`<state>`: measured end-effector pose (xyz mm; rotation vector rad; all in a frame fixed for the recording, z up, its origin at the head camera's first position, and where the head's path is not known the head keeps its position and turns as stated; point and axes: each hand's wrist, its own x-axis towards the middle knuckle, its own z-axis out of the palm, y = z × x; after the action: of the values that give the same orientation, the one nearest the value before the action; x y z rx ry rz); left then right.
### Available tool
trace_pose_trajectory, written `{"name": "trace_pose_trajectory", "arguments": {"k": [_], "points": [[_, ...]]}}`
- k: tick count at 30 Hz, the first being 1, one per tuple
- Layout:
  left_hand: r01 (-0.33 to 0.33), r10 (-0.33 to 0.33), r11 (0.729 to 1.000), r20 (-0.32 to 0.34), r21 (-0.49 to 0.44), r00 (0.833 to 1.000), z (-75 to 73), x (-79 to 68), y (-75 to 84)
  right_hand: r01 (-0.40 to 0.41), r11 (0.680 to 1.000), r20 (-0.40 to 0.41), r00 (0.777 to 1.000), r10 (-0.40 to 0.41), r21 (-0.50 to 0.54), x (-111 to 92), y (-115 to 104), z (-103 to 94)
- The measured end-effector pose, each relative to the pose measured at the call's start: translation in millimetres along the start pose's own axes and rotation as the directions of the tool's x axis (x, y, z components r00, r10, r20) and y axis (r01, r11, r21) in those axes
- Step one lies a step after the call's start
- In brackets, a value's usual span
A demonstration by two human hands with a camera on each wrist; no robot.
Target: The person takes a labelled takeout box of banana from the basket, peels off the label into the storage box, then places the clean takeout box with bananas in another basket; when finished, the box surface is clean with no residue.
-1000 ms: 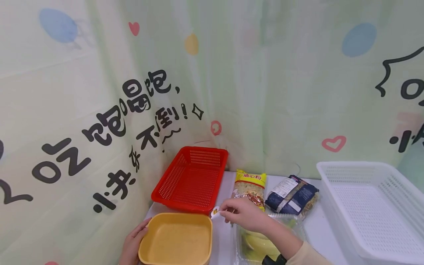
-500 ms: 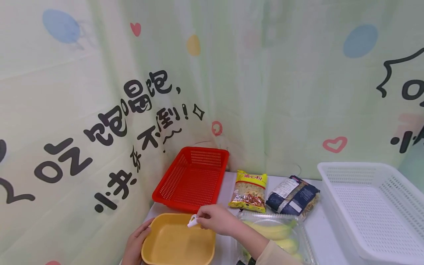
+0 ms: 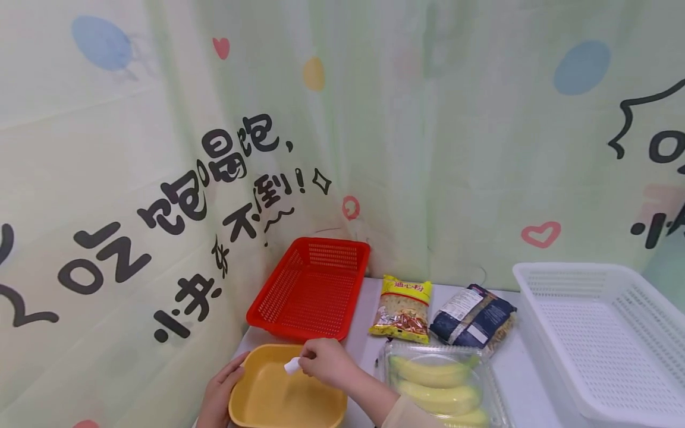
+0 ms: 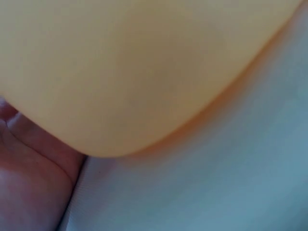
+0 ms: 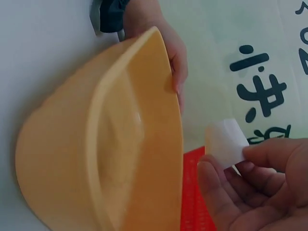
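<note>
My right hand (image 3: pixel 327 359) pinches a small curled white label (image 5: pixel 225 143) between thumb and fingers. In the head view it holds the label over the yellow basin (image 3: pixel 283 395), with nothing lying inside. My left hand (image 3: pixel 218 392) rests against the basin's left outer wall, its fingertips right at the rim. The left wrist view shows the basin's wall (image 4: pixel 144 72) up close, with part of the left palm (image 4: pixel 36 183) beside it. To the right of the basin, a clear plastic box (image 3: pixel 495 386) holds several yellow bananas (image 3: pixel 436 374).
Behind the basin stands a red perforated basket (image 3: pixel 316 297). A yellow-topped pasta bag (image 3: pixel 402 309) and a dark blue bag (image 3: pixel 473 316) lie behind the clear box. At the right is a white perforated basket (image 3: pixel 605 345). A printed curtain (image 3: pixel 460 148) hangs around the table.
My right hand has carried the label leftward from beside the basin's right rim to above its inside. The banana box, earlier partly covered by the right arm, shows more fully. The left hand stays at the basin.
</note>
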<state>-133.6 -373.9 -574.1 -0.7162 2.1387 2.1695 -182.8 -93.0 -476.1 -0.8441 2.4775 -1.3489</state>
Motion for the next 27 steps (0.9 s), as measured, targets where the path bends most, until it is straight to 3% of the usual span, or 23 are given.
{"name": "trace_pose_trajectory", "arguments": {"k": [7, 14, 27], "points": [[0.013, -0.013, 1.000, -0.013, 0.022, 1.000, 1.7, 3.6, 0.5, -0.042, 0.999, -0.108, 0.993, 0.044, 0.021, 2.0, 6.3, 19.5], [-0.002, 0.002, 1.000, -0.010, 0.029, 1.000, -0.6, 2.7, -2.2, -0.146, 0.984, -0.122, 0.980, 0.158, 0.101, 2.7, 17.8, 36.9], [-0.021, 0.022, 0.999, -0.020, 0.034, 1.000, 1.6, 1.8, -2.2, -0.186, 0.980, -0.158, 0.968, 0.194, 0.066, -1.8, 30.3, 54.4]]}}
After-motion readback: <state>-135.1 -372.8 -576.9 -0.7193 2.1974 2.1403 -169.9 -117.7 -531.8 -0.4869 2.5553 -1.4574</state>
